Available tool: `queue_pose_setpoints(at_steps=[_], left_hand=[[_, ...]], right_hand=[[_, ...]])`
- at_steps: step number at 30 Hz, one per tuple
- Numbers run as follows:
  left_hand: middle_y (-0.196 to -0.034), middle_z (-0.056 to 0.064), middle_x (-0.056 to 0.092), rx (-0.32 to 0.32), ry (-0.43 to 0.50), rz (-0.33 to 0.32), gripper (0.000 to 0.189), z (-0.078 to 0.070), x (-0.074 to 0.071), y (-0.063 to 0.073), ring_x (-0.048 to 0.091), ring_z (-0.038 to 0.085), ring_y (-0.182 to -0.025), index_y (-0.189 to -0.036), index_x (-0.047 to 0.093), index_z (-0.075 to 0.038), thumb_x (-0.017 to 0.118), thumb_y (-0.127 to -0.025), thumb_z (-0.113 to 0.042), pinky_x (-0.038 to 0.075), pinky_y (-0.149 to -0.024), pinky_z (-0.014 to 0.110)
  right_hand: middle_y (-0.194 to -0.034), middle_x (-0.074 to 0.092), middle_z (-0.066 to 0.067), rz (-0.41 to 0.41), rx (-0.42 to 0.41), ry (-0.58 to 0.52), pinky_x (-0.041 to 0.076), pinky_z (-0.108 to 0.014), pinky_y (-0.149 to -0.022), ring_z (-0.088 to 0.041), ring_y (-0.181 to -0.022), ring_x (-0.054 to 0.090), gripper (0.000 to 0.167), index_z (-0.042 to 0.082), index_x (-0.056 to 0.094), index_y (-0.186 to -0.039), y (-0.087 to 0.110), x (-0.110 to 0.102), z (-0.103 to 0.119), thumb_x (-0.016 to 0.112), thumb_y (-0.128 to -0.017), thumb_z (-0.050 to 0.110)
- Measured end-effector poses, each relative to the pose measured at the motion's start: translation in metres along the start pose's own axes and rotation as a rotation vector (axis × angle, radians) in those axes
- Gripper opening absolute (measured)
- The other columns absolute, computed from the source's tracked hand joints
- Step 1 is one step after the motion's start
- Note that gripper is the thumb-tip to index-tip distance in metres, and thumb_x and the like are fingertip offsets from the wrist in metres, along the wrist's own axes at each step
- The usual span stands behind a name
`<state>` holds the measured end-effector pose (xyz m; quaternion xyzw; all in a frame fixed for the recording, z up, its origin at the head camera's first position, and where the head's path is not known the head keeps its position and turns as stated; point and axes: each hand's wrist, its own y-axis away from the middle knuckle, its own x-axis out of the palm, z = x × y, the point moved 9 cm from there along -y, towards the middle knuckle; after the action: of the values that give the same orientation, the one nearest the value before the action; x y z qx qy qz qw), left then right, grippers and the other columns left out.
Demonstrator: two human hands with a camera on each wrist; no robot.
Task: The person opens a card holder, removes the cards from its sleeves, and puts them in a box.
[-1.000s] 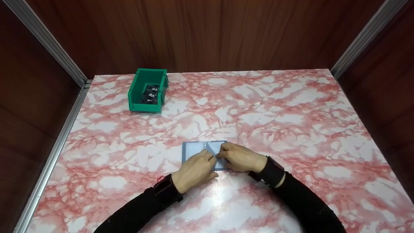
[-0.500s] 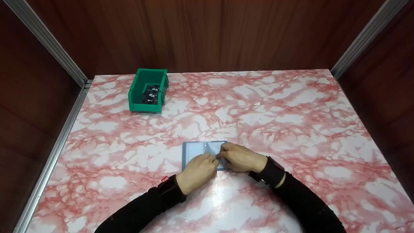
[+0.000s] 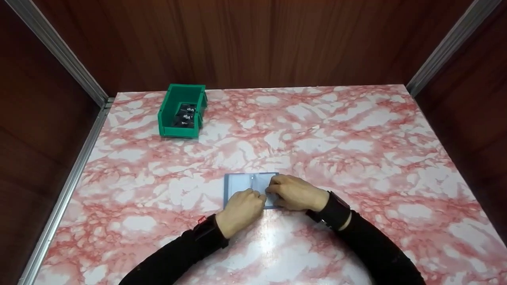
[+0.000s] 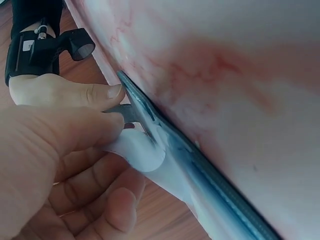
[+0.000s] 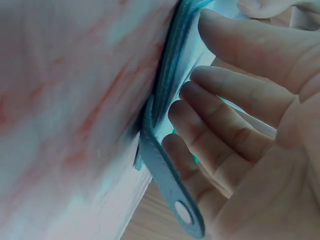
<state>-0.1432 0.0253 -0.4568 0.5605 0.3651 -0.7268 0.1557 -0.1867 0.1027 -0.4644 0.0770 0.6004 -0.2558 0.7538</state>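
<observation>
A small blue card holder [image 3: 239,183] lies spread on the table, with translucent sleeve pages inside. My left hand [image 3: 241,209] is at its near side, over the middle. In the left wrist view, my left thumb and forefinger pinch the edge of a clear sleeve [image 4: 145,152], which bends up from the cover. My right hand [image 3: 297,193] rests at the holder's right side. Its slightly bent fingertips touch the inner side in the right wrist view. A strap with a metal snap [image 5: 183,212] sticks out beside those fingers. Whether anything sits inside the sleeve is hidden.
A green bin [image 3: 180,132] stands at the back left, holding several black packets or cards [image 3: 184,116] with white lettering. The table [image 3: 356,158] has a red and white marbled top. Dark wood panels [image 3: 257,43] enclose the back and sides.
My left hand has shifted slightly toward the near edge and right, its thumb drawn in out of view. The sleeve's fold near the holder's middle has changed shape. My right hand stays put.
</observation>
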Motion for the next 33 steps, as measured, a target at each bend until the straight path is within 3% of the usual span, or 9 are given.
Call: queue_pose_setpoints(at_steps=[11,17,24,33], left_hand=[[-0.06,0.005,0.06,-0.19,0.117,-0.103,0.026,0.024,-0.017,0.012,0.061,0.02,-0.052,-0.069,0.058,-0.006,0.077,-0.087,-0.002,0.053,-0.045,0.035],[-0.054,-0.001,0.043,-0.288,0.193,-0.115,0.036,0.042,-0.019,0.026,0.046,0.013,-0.046,-0.065,0.049,-0.009,0.075,-0.088,-0.002,0.051,-0.04,0.036],[-0.058,-0.005,0.033,-0.379,0.32,-0.027,0.041,0.062,-0.007,0.037,0.039,0.01,-0.053,-0.061,0.042,-0.013,0.07,-0.087,-0.001,0.051,-0.041,0.036],[-0.057,0.0,0.043,-0.433,0.368,0.093,0.045,0.074,0.006,0.04,0.042,0.015,-0.054,-0.059,0.039,-0.015,0.07,-0.087,0.001,0.05,-0.043,0.039]], right_hand=[[-0.105,0.069,-0.012,-0.09,0.052,0.013,0.059,-0.039,-0.08,-0.026,-0.092,0.068,0.037,-0.004,0.075,-0.116,0.003,-0.024,-0.003,0.089,-0.085,0.01],[-0.106,0.068,-0.014,-0.08,0.095,0.028,0.059,-0.041,-0.081,-0.027,-0.092,0.067,0.038,-0.004,0.075,-0.115,0.01,-0.02,-0.011,0.09,-0.084,0.013],[-0.108,0.067,-0.016,-0.023,0.091,0.057,0.058,-0.04,-0.08,-0.027,-0.091,0.066,0.041,-0.003,0.074,-0.119,0.016,-0.003,-0.011,0.089,-0.087,0.018],[-0.108,0.066,-0.016,0.02,0.101,0.064,0.059,-0.04,-0.081,-0.029,-0.093,0.067,0.041,-0.004,0.073,-0.116,0.017,0.005,-0.009,0.09,-0.085,0.015]])
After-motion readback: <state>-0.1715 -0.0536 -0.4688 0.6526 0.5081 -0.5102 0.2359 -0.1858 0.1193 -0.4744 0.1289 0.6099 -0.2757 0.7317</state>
